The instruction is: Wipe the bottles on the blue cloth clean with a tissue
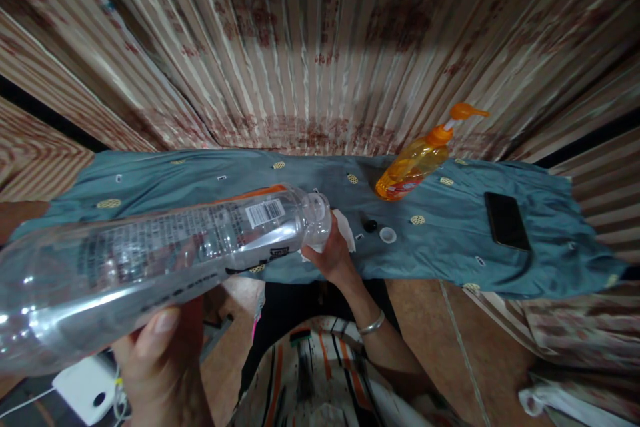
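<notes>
A large clear plastic bottle (pixel 200 247) lies tilted across the left half of the head view, its open mouth pointing right. No liquid shows inside it, and its label carries a barcode. My left hand (pixel 165 353) is wrapped round the body from below, thumb on the near side. At the neck, my right hand (pixel 331 255) is closed, its fingers partly hidden behind the bottle. A white piece of paper or tissue (pixel 345 227) shows just behind that hand; whether the fingers touch it I cannot tell. Right of it lie a small black piece (pixel 371 224) and a white round cap (pixel 388 235).
A pump bottle (pixel 413 167) with orange liquid stands on the teal cloth (pixel 310 170) covering the narrow table. Farther right lies a black phone (pixel 506 220). Striped curtains (pixel 320 47) hang behind. A white device (pixel 87 390) with a cable is at lower left.
</notes>
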A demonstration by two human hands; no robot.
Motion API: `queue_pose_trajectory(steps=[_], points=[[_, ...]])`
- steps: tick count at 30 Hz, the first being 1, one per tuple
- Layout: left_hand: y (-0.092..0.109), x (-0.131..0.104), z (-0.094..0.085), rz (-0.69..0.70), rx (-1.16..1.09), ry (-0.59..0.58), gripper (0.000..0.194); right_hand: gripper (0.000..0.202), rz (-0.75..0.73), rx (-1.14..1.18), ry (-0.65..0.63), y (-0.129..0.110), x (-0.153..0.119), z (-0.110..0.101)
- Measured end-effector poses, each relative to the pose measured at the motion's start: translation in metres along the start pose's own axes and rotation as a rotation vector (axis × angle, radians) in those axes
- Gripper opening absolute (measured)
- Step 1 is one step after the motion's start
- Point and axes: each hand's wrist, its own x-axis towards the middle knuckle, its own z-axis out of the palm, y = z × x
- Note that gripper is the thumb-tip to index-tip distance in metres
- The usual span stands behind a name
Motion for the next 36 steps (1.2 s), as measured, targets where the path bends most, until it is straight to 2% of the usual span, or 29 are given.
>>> queue_pose_trajectory(steps=[5,13,17,22,26,36], points=[[0.013,-0.010,0.010,0.031,0.016,-0.013,0.028,0.084,-0.033,0.021,0.003,0.002,0.000,0.000],[0.008,-0.002,0.013,0.059,0.003,-0.071,0.031,0.084,-0.023,0.024,0.006,0.001,0.000,0.000],[0.012,-0.004,0.016,0.068,0.010,-0.039,0.032,0.084,-0.034,0.020,0.006,0.003,-0.001,0.001],[0.017,-0.010,0.013,0.037,0.052,-0.004,0.024,0.087,-0.030,0.005,0.005,0.003,-0.001,0.001],[0.018,-0.014,0.015,0.035,0.060,-0.005,0.026,0.082,-0.049,0.000,-0.007,0.001,0.000,-0.001],[0.017,-0.013,0.017,0.045,0.036,-0.008,0.024,0.087,-0.025,0.013,0.003,0.005,-0.001,0.000]])
